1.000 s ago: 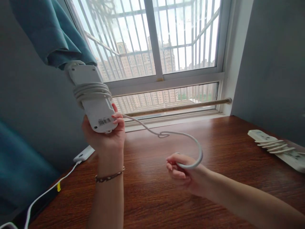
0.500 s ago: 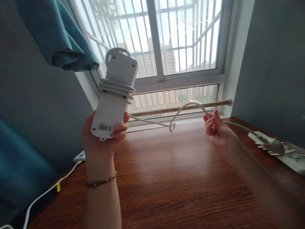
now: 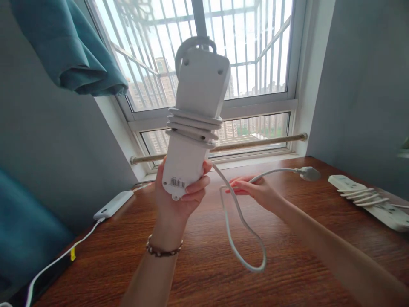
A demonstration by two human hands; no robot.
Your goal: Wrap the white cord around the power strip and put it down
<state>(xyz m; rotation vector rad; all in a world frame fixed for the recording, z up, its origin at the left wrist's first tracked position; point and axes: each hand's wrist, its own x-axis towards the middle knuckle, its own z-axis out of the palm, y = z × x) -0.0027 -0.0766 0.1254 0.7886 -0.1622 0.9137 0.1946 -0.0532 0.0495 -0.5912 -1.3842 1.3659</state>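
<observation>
My left hand (image 3: 179,200) grips the lower end of a white power strip (image 3: 188,166), raised above the table with its barcoded back toward me. Several turns of its white cord (image 3: 193,124) are wound round the middle, and another bend of cord arches over the top end. From behind the strip a free length of cord hangs in a long loop (image 3: 262,256). My right hand (image 3: 252,188) is closed on this cord to the right of the strip. Past my fingers the cord runs out to a plug (image 3: 308,172), held in the air at the right.
A second power strip (image 3: 348,182) with cord wound round it lies at the table's right. At the left edge is a white box-like device (image 3: 115,204) with a cable. The brown wooden table (image 3: 207,273) meets a barred window; a blue-green curtain (image 3: 86,64) hangs at upper left.
My left hand has brought the strip to the right. My right hand has come leftward toward it, and the slack cord now droops in a big loop. The plug has swung off the second strip.
</observation>
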